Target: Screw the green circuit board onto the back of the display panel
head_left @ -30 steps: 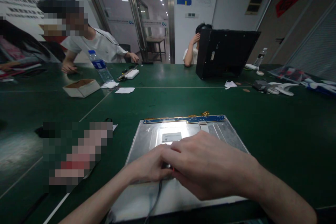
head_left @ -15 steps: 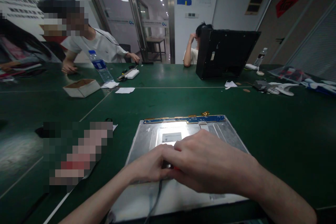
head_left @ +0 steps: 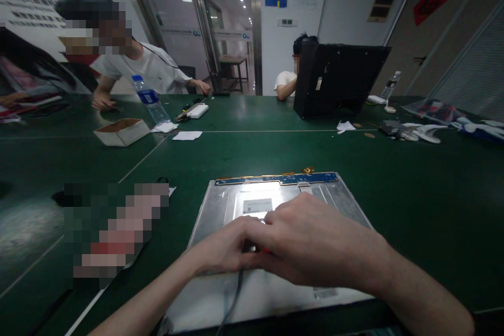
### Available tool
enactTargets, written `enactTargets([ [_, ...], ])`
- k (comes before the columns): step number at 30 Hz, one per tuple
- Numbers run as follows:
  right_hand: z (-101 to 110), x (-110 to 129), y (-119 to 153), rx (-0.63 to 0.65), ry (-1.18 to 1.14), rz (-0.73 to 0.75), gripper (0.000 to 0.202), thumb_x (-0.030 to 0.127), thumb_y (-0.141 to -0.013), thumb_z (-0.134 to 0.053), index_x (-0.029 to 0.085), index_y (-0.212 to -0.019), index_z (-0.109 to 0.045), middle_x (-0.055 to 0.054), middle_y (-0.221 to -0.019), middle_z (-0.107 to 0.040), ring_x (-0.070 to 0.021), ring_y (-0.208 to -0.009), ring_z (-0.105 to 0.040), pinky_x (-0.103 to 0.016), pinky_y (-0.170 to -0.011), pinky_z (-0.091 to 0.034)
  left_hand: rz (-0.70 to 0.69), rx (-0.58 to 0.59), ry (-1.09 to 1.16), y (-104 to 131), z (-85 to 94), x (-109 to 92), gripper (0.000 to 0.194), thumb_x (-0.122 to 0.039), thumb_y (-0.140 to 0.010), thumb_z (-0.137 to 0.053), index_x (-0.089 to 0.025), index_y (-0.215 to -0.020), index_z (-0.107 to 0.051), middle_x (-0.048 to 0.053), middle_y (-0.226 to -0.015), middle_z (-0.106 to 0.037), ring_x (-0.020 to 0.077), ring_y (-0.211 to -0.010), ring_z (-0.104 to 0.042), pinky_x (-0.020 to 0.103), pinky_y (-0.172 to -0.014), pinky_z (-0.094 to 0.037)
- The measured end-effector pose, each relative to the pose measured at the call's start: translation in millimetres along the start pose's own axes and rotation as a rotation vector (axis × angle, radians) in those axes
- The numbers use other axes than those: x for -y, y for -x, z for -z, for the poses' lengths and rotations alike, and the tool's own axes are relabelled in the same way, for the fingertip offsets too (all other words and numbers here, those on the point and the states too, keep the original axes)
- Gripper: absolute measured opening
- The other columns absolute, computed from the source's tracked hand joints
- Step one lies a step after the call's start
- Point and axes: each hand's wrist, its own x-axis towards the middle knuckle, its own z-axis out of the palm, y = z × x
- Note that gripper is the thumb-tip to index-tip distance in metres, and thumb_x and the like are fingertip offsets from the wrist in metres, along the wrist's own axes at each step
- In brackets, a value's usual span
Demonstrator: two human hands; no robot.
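The right hand (head_left: 315, 241) is gripping a small red object (head_left: 266, 250), with only a sliver of it showing between curled fingers. A bit of shiny metal (head_left: 268, 214) is poking up beside the knuckles (whether it belongs to the same object is impossible to tell). The left hand (head_left: 224, 247) is meeting the right, its thumb and fingers bending toward the same spot; what its grip is enclosing, if anything, is hidden. The two hands are pressing so close together, it seems, to steady something small from both sides.

A dark cable (head_left: 238, 289) is emerging below the left thumb and running down toward the wearer, probably leaving its other end loose within reach.

Beneath the hands, a silvery metal panel (head_left: 208, 205) is lying flat on the green bench (head_left: 425, 194), directly in front of the wearer. Its far edge is carrying a blue circuit strip (head_left: 252, 180), and a short ribbon (head_left: 305, 188) is joining the two. Lying this way up, it appears to be keeping that strip exposed. A pale flat surface (head_left: 205, 310) is showing at its near side.

Left of the panel, a pixelated item (head_left: 122, 236) is lying at a slant. Farther off, an open box (head_left: 122, 134) is sitting near a water bottle (head_left: 151, 100); a black casing (head_left: 346, 79) is partly screening a seated person (head_left: 285, 84).
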Motion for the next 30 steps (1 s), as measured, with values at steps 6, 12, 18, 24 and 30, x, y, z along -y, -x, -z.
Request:
enactTargets([
  [6, 5.2, 1.6, 1.4, 0.019, -0.070, 0.058, 0.022, 0.023, -0.080, -0.057, 0.015, -0.099, -0.052, -0.003, -0.082, -0.064, -0.0137, -0.060, -0.050, -0.028, -0.046, -0.028, -0.044, -0.038, 0.018, -2.0, 1.8, -1.6, 0.016, -0.018, -0.073, -0.060, -0.016, -0.086, -0.069, 0.005, -0.098, -0.067, 0.0215, -0.084, -0.057, 0.027, -0.076, -0.047],
  [12, 3.4, -0.9, -0.3, 0.026, -0.107, 0.022, 0.028, 0.040, -0.088, -0.055, 0.018, -0.104, -0.057, -0.001, -0.083, -0.066, -0.0144, -0.064, -0.054, -0.030, -0.050, -0.029, -0.064, -0.041, -0.011, -0.2, -0.6, 4.1, 0.017, -0.015, -0.073, -0.059, -0.017, -0.088, -0.067, 0.003, -0.095, -0.066, 0.0210, -0.086, -0.057, 0.026, -0.078, -0.046],
  [18, 0.8, 0.5, 0.0, 0.009, -0.027, 0.009, 0.021, 0.031, -0.092, -0.047, 0.016, -0.102, -0.058, -0.001, -0.075, -0.064, -0.0128, -0.055, -0.048, -0.029, -0.047, -0.023, -0.038, -0.025, -0.026, 0.3, 0.4, 1.0, 0.011, -0.021, -0.072, -0.061, -0.016, -0.081, -0.066, 0.003, -0.087, -0.064, 0.0209, -0.081, -0.056, 0.028, -0.076, -0.046],
  [24, 4.8, 0.7, 0.8, 0.022, -0.066, 0.061, 0.024, 0.023, -0.078, -0.057, 0.016, -0.100, -0.052, -0.003, -0.083, -0.064, -0.0133, -0.060, -0.048, -0.027, -0.045, -0.026, -0.039, -0.034, -0.012, -1.2, -1.1, 1.4, 0.012, -0.017, -0.073, -0.057, -0.015, -0.081, -0.065, 0.003, -0.083, -0.063, 0.0183, -0.074, -0.055, 0.026, -0.069, -0.048],
  [30, 1.7, -1.1, 0.6, 0.016, -0.078, 0.009, 0.027, 0.040, -0.087, -0.055, 0.017, -0.103, -0.055, -0.002, -0.083, -0.066, -0.0144, -0.064, -0.053, -0.029, -0.049, -0.025, -0.011, -0.014, 0.004, -0.2, -2.5, 6.4, 0.015, -0.015, -0.071, -0.059, -0.015, -0.085, -0.065, 0.004, -0.091, -0.065, 0.0206, -0.085, -0.057, 0.027, -0.076, -0.048],
])
